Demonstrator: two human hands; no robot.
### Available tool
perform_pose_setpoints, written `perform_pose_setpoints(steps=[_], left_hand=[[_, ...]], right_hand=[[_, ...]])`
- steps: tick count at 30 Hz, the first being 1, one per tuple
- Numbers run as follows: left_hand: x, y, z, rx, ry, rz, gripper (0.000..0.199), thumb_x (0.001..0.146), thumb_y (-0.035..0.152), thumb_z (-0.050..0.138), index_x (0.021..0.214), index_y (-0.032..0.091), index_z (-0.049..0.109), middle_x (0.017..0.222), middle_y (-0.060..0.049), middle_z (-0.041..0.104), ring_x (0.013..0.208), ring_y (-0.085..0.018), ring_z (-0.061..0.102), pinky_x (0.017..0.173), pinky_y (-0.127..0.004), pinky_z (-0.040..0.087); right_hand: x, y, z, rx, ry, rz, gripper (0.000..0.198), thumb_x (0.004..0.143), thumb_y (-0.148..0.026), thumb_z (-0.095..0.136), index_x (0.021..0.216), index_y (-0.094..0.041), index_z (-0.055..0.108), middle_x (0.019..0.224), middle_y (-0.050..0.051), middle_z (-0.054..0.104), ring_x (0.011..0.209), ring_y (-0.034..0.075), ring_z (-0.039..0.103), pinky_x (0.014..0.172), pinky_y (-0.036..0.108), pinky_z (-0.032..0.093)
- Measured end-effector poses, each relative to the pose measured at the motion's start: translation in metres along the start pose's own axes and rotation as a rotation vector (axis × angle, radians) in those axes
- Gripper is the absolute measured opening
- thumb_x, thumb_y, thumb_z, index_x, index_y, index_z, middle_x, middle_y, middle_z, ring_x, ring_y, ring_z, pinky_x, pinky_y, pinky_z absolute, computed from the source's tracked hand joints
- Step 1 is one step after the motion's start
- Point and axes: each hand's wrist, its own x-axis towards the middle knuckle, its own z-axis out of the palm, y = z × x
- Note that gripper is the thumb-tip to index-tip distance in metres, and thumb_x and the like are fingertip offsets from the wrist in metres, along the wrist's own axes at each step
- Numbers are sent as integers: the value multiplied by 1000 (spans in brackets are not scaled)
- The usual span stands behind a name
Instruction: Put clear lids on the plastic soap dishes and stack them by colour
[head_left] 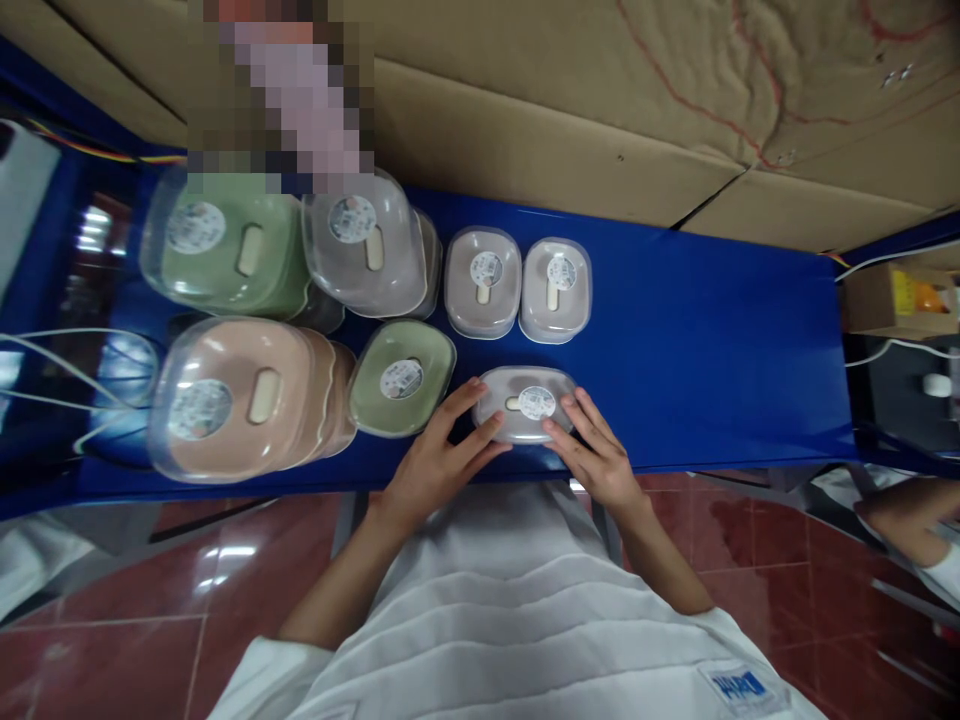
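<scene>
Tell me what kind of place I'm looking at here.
Likely a packing or assembly line in a small factory. Both hands, left hand and right hand, rest on a grey lidded box on a blue workbench, beside labelled pink, green and grey boxes, with cardboard sheets behind.

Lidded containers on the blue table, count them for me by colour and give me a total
Green containers: 2, a large one and a small one.
Pink containers: 1, the large one.
Grey containers: 4, a large one, two small ones, and the one between the left hand and right hand.
Total: 7. More may be stacked beneath the large ones.
</scene>
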Motion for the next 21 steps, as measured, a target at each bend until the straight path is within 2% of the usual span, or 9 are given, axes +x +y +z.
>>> perform_pose_setpoints(steps=[9, 12, 14, 18, 21], left_hand=[[-1, -1, 4, -1, 38, 1, 68, 94, 31, 82, 154, 30, 49, 156, -17, 52, 149, -33, 56, 112, -47, 62], [0, 0, 4, -27, 30, -39, 65, 92, 35, 83, 149, 27, 52, 154, -19, 54, 147, -33, 58, 111, -48, 62], [0, 0, 3, -21, 26, -46, 62, 92, 37, 83, 146, 25, 55, 153, -19, 56, 145, -34, 59, 112, -49, 61], [1, 1, 3, 25, 20, -11, 56, 95, 38, 80, 143, 24, 57, 152, -20, 57, 146, -34, 58, 114, -49, 60], [3, 0, 3, 6, 20, -8, 51, 97, 36, 78, 142, 24, 57, 154, -18, 55, 148, -33, 56, 117, -49, 57]], right_hand=[[1, 1, 3, -21, -40, 1, 85, 101, -11, 67, 170, -44, 28, 178, -7, 25, 164, 27, 30, 132, 47, 41], [7, 2, 1, 4, -46, 52, 88, 102, -20, 70, 172, -43, 22, 182, -3, 12, 166, 31, 21, 133, 55, 36], [11, 3, 0, 54, -48, 101, 89, 101, -28, 72, 172, -42, 20, 182, 0, 9, 167, 33, 17, 133, 59, 33], [13, 6, -1, 147, -37, 145, 84, 101, -32, 73, 171, -43, 27, 181, 2, 20, 163, 30, 31, 131, 54, 38], [11, 8, 0, 157, 2, 148, 82, 101, -33, 73, 170, -42, 30, 180, 1, 23, 162, 29, 34, 131, 52, 39]])
